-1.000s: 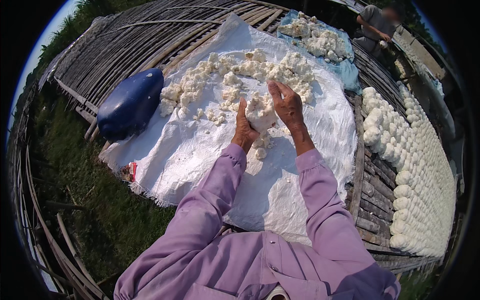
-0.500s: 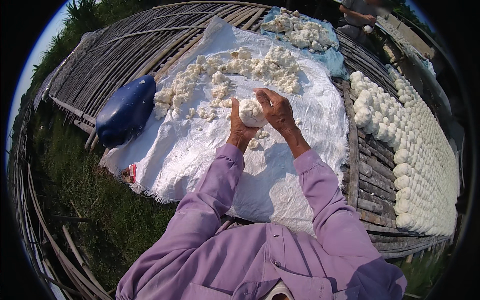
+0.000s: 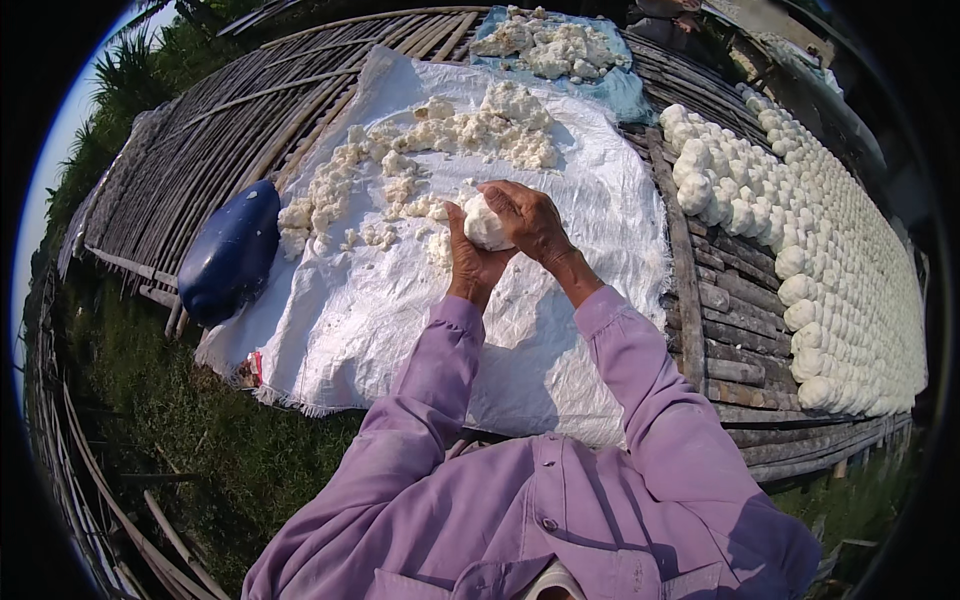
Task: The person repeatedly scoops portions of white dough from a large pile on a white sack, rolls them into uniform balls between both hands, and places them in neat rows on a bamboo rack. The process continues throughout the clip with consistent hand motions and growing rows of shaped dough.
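A round white ball of crumbly, dough-like stuff (image 3: 484, 224) is pressed between my two hands above a white woven sheet (image 3: 370, 330). My left hand (image 3: 474, 262) cups it from below and from the left, thumb up along its side. Over its top and right side, my right hand (image 3: 532, 222) curls its fingers. Beyond the hands, loose white lumps (image 3: 505, 125) lie in a curved heap on the sheet, with smaller crumbs close to my left hand.
A dark blue rounded container (image 3: 232, 252) rests at the sheet's left edge. On the slatted bamboo platform (image 3: 225, 120), many finished-looking white balls (image 3: 840, 290) stand in rows at right. More lumps lie on a blue sheet (image 3: 622, 95) at the back. Another person (image 3: 668, 12) is partly visible at far right.
My right hand has closed further over the top of the ball, still held in both hands. The whole view has shifted, and the other person is now mostly cut off.
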The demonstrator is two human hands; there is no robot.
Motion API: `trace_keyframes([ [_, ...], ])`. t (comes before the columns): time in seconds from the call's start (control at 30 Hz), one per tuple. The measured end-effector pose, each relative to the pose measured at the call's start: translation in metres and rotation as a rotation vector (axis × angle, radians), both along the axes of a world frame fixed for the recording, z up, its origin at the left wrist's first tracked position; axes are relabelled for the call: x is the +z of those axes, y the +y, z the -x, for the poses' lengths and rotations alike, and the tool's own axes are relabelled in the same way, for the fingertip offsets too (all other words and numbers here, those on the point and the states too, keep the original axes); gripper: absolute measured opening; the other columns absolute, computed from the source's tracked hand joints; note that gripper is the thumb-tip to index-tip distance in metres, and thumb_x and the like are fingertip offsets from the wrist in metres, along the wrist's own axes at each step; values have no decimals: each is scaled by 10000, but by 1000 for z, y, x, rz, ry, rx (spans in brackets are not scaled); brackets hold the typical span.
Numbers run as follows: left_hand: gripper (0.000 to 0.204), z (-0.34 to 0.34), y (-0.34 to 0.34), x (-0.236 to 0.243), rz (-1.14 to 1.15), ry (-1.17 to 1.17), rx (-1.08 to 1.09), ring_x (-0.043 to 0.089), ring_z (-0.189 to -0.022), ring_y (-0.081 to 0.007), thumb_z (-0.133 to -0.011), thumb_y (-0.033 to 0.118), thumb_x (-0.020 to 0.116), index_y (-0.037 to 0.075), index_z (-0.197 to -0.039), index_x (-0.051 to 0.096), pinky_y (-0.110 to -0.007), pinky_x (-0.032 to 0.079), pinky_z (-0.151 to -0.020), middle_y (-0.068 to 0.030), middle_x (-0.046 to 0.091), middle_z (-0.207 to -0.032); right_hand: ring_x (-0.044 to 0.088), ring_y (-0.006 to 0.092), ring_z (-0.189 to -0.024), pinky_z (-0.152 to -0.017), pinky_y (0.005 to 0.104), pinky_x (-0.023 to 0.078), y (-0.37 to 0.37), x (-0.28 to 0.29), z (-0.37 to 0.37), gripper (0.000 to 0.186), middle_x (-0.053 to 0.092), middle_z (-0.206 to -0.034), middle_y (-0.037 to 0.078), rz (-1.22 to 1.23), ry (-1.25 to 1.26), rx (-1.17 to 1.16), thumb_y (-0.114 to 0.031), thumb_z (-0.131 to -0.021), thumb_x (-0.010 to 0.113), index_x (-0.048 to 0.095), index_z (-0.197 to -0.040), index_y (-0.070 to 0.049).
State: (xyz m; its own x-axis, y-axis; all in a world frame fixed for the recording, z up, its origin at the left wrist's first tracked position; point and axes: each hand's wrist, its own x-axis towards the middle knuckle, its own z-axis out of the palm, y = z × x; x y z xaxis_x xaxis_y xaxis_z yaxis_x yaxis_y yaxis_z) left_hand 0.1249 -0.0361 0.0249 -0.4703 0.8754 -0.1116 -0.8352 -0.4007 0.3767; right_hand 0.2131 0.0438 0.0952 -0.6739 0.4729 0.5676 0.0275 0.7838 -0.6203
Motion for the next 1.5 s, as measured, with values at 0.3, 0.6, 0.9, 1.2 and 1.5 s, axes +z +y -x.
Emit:
trace_keyframes([
  [0.3, 1085, -33, 18, 11, -87, 71, -191, 579, -1241, -323, -766, 900, 534, 23, -1401, 470, -514, 474, -1068, -180, 567, -1313, 697, 292, -986, -844, 374, 545, 26, -19, -23, 501, 735, -1013, 110, 283, 91, -156, -481, -1046, 459, 733, -1059, -62],
  [0.6, 921, -53, 41, 0, 43, -86, -109, 573, -1241, -351, -804, 792, 632, 76, -1367, 496, -574, 467, -1075, -147, 585, -1301, 664, 340, -1108, -964, 413, 511, 34, 12, -69, 456, 712, -1149, 179, 123, 370, -187, -439, -1052, 482, 713, -1178, -67],
  [0.9, 1063, -99, 58, 9, 46, -81, -257, 526, -1295, -344, -760, 848, 619, 60, -1441, 405, -582, 419, -1104, -160, 516, -1391, 662, 343, -1087, -943, 413, 509, 60, -16, -100, 641, 691, -1176, 189, 397, 454, -293, -570, -1048, 376, 713, -1154, -34],
  [1.2, 999, -136, 86, 13, 3, 99, -297, 534, -1299, -362, -794, 858, 561, 57, -1385, 488, -618, 450, -1053, -161, 530, -1407, 663, 344, -1094, -938, 418, 512, 69, 12, -153, 486, 708, -1152, 176, -242, 344, -406, -431, -1055, 458, 703, -1189, -32],
  [1.5, 1120, -177, 118, 19, -110, 183, -296, 548, -1279, -361, -736, 890, 586, 62, -1467, 402, -545, 424, -1104, -139, 547, -1381, 695, 303, -1043, -954, 378, 513, 91, 2, -198, 679, 715, -1119, 189, -122, 219, -373, -573, -1069, 314, 646, -1275, -18],
])
